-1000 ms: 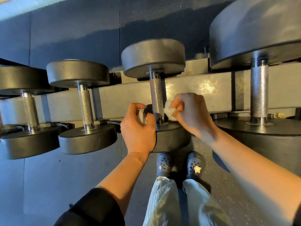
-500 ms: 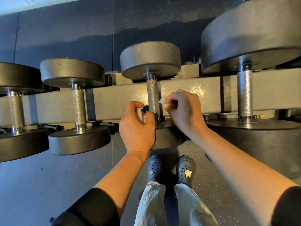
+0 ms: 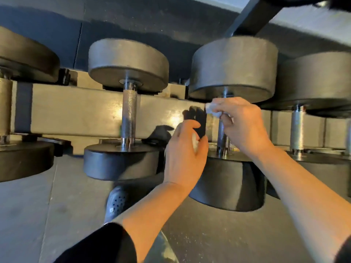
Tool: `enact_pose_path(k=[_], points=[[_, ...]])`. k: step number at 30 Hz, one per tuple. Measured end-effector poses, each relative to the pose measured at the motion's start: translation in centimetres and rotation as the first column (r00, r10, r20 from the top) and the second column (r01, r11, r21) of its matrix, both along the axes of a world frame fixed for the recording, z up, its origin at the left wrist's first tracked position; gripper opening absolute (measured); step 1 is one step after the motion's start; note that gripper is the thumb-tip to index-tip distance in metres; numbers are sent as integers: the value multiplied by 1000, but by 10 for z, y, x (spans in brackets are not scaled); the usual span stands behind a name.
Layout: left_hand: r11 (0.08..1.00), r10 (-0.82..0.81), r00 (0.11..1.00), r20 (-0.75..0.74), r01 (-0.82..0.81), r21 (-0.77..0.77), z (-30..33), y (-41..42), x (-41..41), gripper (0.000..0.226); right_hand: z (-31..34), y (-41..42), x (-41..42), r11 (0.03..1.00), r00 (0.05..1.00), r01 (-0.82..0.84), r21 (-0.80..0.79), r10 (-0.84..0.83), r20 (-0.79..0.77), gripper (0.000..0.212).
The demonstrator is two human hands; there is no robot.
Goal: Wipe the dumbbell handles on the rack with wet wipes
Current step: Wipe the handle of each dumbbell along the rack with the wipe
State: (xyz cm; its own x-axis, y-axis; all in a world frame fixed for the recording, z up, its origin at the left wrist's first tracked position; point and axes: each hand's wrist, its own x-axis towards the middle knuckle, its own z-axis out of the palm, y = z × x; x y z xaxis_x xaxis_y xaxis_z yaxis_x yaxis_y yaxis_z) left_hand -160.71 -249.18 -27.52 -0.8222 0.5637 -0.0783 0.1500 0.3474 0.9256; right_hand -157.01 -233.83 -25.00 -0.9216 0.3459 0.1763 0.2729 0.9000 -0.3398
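Mid-wipe: right hand (image 3: 245, 122) pinches crumpled white wet wipe (image 3: 212, 109) at the top of the knurled steel dumbbell handle (image 3: 221, 137) on the grey metal rack (image 3: 79, 109), left hand (image 3: 185, 154) just left of that handle, loosely curled round a white scrap; next, likely stroke down the handle.

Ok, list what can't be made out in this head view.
- Upper part of the dumbbell handle being wiped: hidden behind the right hand and its wet wipe.
- What the left hand holds: only a white sliver shows between its fingers.
- Far-left dumbbell: cut off by the frame edge.
- Shoe: blurred, partly behind the left forearm.
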Motion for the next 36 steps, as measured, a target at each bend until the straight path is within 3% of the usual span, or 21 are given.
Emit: enact_pose_path(k=[5, 10, 17, 22, 25, 27, 29, 32, 36], points=[[1000, -28, 998, 57, 27, 10, -10, 0, 10, 29, -7, 11, -9, 959, 967, -202, 201, 162, 196, 46], [999, -32, 995, 97, 29, 36, -19, -5, 16, 25, -8, 20, -6, 887, 914, -283, 366, 133, 384, 31], [997, 0, 989, 149, -12, 79, -20, -6, 27, 31, 2, 9, 15, 979, 854, -205, 14, 172, 492, 26], [995, 21, 994, 108, -31, 90, -23, -5, 29, 29, 16, 8, 22, 970, 759, -110, -216, 222, 612, 26], [994, 46, 995, 85, -54, 91, -23, -4, 31, 27, 17, 9, 29, 951, 798, 14, -310, 176, 576, 22], [994, 61, 995, 80, -68, 89, -22, -3, 33, 27, 16, 7, 33, 952, 880, 39, -305, 111, 461, 18], [993, 68, 995, 71, -74, 88, -21, -1, 35, 27, 15, 6, 34, 972, 967, 63, -228, -3, 255, 20], [993, 78, 996, 53, -83, 89, -14, 5, 38, 27, 9, 17, 25, 994, 994, 105, 11, -104, -38, 24], [989, 91, 996, 10, -92, 113, -2, 20, 42, 22, 1, 25, 10, 990, 994, 96, 100, -100, 33, 27]])
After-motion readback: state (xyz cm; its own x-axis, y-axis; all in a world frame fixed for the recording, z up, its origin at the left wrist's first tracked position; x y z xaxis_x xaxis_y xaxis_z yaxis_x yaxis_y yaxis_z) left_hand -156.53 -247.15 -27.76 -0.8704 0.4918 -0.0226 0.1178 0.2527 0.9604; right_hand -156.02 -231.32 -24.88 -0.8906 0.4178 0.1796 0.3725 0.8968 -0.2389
